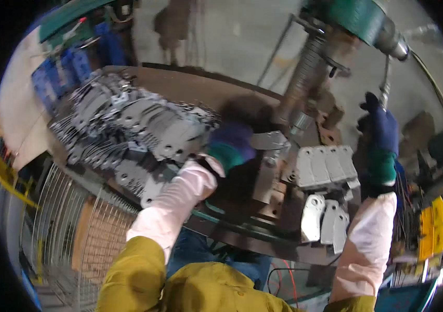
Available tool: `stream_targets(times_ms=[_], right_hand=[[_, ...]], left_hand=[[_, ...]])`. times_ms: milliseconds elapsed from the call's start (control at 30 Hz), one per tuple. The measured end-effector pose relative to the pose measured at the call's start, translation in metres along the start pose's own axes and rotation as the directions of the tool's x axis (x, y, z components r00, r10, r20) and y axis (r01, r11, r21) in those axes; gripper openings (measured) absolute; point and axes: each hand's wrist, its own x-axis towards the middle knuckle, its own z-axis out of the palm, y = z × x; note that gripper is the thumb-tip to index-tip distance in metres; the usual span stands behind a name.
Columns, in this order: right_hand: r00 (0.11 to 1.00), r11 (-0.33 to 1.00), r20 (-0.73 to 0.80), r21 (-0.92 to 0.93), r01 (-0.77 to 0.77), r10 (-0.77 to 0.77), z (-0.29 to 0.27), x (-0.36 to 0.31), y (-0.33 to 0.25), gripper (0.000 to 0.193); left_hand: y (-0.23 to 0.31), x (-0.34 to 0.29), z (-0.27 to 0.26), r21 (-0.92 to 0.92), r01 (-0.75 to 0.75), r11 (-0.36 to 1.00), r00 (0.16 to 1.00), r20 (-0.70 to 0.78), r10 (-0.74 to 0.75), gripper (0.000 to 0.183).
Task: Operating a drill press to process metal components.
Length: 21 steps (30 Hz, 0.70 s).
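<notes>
My left hand point(232, 140), in a blue and green glove, is closed on one end of a flat grey metal plate point(267, 140). The plate's far end lies at the fixture under the drill press spindle point(300, 120). Up at the right, my gloved right hand point(381, 132) grips the metal feed lever point(386, 88) of the green drill press point(354, 21). Some of its fingers stick out from the lever. Left of my left hand, a big heap of similar plates with holes point(143, 122) covers the table.
Right of the fixture stand a row of plates point(325, 165) and a few loose ones point(312, 218). A metal block point(266, 182) lies on the brown table point(174, 80). Blue bins point(62, 73) and a wire basket point(60, 218) flank the left side; a yellow bin point(432, 229) sits far right.
</notes>
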Motion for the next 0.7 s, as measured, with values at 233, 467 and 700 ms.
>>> stream_targets(times_ms=[233, 467, 700], right_hand=[[0.99, 0.987, -0.033, 0.085, -0.134, 0.137, -0.008, 0.006, 0.004, 0.057], [0.997, 0.984, -0.056, 0.171, -0.05, 0.061, 0.0, 0.013, 0.021, 0.058], [0.994, 0.976, -0.1, 0.207, 0.06, -0.04, 0.002, 0.019, 0.033, 0.061]], left_hand=[[-0.039, -0.009, 0.07, -0.87, -0.294, 0.397, 0.951, -0.308, 0.029, 0.026], [-0.054, -0.141, -0.018, -0.936, 0.256, -0.244, 0.94, 0.299, -0.162, 0.032], [-0.108, -0.271, -0.161, -0.935, 0.184, 0.304, 0.91, 0.045, -0.411, 0.043]])
